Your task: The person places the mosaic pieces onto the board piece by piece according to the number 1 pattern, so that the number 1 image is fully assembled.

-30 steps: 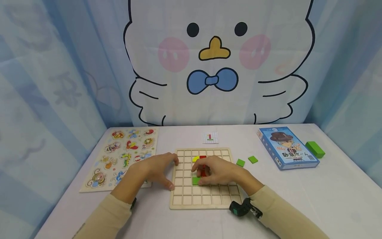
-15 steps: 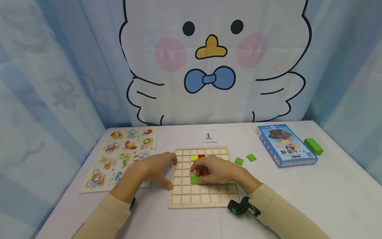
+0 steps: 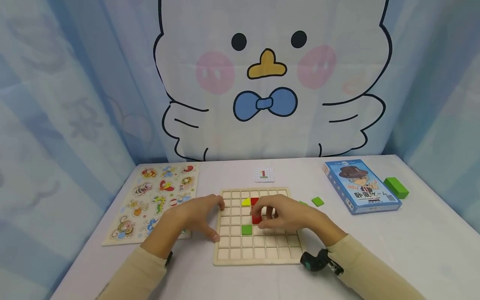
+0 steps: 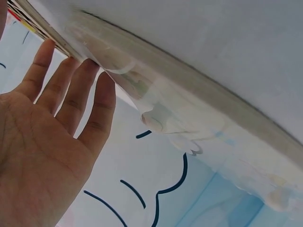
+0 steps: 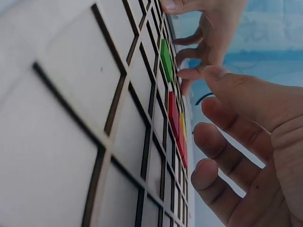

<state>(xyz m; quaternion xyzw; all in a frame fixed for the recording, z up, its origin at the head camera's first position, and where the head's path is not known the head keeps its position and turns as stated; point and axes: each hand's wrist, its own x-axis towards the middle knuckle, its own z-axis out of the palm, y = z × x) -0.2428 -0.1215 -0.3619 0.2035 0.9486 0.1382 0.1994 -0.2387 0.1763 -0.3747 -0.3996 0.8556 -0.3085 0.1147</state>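
Fingers of the left hand [image 3: 195, 216] straight and together, laid flat against the left edge of the pale wooden grid board [image 3: 258, 250], thumb at the same edge lower down; nothing gripped. Well left of those fingers, a wooden animal puzzle board [image 3: 157, 196] flat on the white tabletop [image 3: 393, 250].

Between the two sets of fingers, set in cells of the grid: a yellow tile [image 3: 246, 202] and a red square tile [image 3: 255, 201] side by side at the far end, and a green square tile [image 3: 246, 229] nearer the wrists. Just beside the right fingertips, a second red square tile [image 3: 256, 219], seated in its cell.

Fingers of the right hand [image 3: 288, 214] loosely curled, hovering low over the grid, gripping nothing. Contact with the red tile impossible to tell.

Beyond the fingertips, a small white pattern card [image 3: 264, 174]. Right of the right knuckles, a loose green square tile [image 3: 317, 201], then a blue cardboard game box [image 3: 360, 185] and a green rectangular block [image 3: 396, 187], well apart from the fingers.

Likely trouble from here:
- A curled fingertip dragging across the grid and flipping the red or green tile out of its shallow cell.
- With the left fingers only pressing and not gripping, a sideways push from the right sliding the whole board.
- A tile set down off-square, catching on a divider and sitting tilted.
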